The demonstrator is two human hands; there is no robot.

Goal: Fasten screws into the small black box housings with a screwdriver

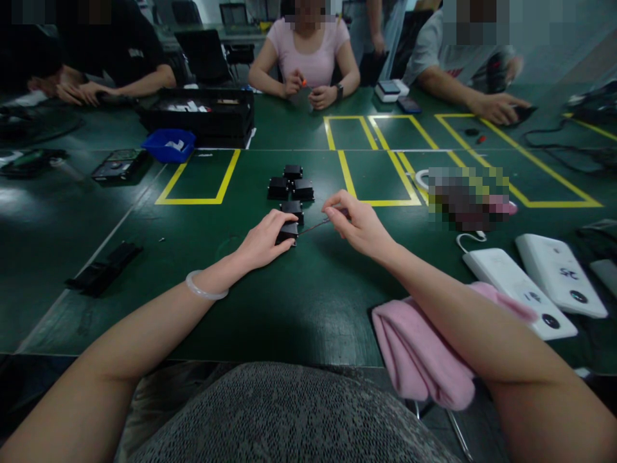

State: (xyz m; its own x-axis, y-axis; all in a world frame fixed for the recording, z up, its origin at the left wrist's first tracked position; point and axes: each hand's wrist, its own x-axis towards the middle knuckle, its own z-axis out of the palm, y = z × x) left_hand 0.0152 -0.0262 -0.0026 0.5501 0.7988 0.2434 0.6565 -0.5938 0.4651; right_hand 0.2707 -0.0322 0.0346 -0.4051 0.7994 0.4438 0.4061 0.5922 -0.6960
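My left hand [263, 241] is closed around a small black box [288, 232] that rests on the green table [308, 302]. My right hand [354, 222] pinches a thin dark tool [315, 226] whose tip reaches the box in my left hand. Just beyond lie several more small black boxes [291, 187] in a loose cluster, the nearest one touching the box I hold.
A pink cloth [414, 350] and two white devices [562, 274] lie at my right. A blue bin [169, 145] and black tray [200, 112] stand at the back left, black strips [103, 271] at the left. Other people sit across the table.
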